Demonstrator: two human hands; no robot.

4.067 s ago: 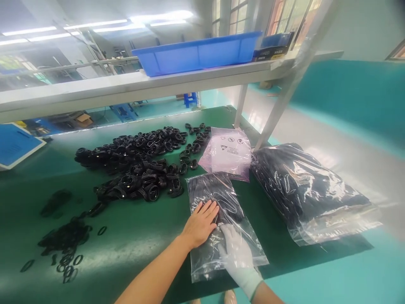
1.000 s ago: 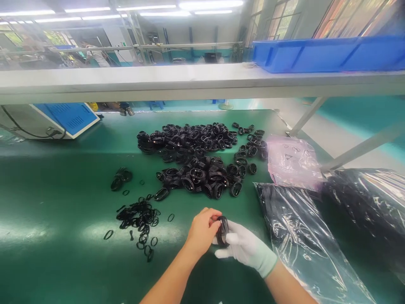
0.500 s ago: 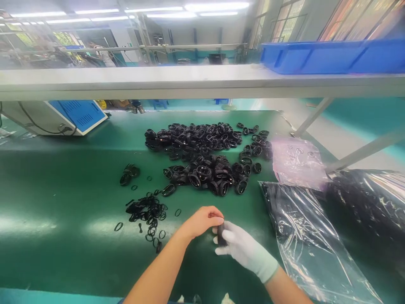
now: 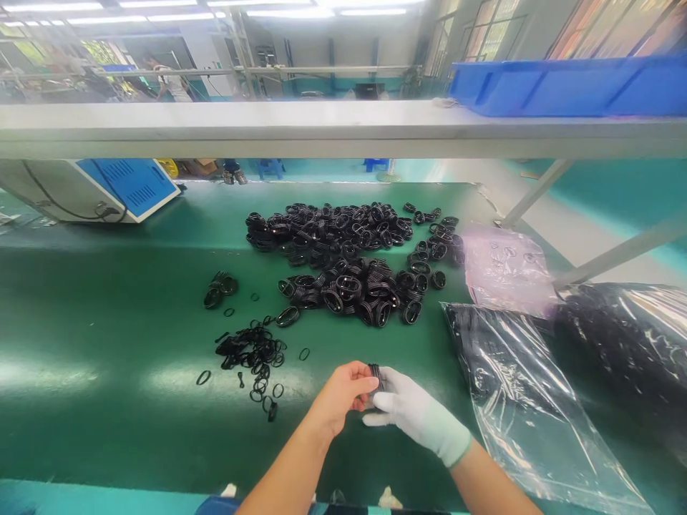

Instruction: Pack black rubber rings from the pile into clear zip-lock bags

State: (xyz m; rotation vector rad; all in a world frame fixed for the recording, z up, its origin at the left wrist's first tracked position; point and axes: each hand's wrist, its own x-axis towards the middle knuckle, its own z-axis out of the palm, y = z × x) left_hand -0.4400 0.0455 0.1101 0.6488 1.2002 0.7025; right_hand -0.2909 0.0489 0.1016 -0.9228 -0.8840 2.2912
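Both of my hands meet around one small black coiled cable (image 4: 375, 373) above the front of the green table. My bare left hand (image 4: 346, 393) pinches its left side between thumb and fingers. On the other side my right hand (image 4: 413, 411), in a white glove, has its fingers wrapped round the coil, and they hide most of its lower part. Beyond the hands lies a big pile of similar coiled black cables (image 4: 343, 286). To the left is a loose heap of thin black bands (image 4: 250, 350), with several single bands scattered about it.
At the right lie a clear plastic bag with black contents (image 4: 526, 386), a pinkish bag (image 4: 507, 268) and another dark-filled bag (image 4: 627, 350). A white shelf (image 4: 322, 129) crosses above the table, bearing a blue bin (image 4: 569, 86). A blue-and-grey machine (image 4: 129, 187) stands back left.
My left hand has moved down the coil's left side, its thumb and fingers now gripping the side rather than the top. The right hand stays around the coil. The view has shifted slightly.
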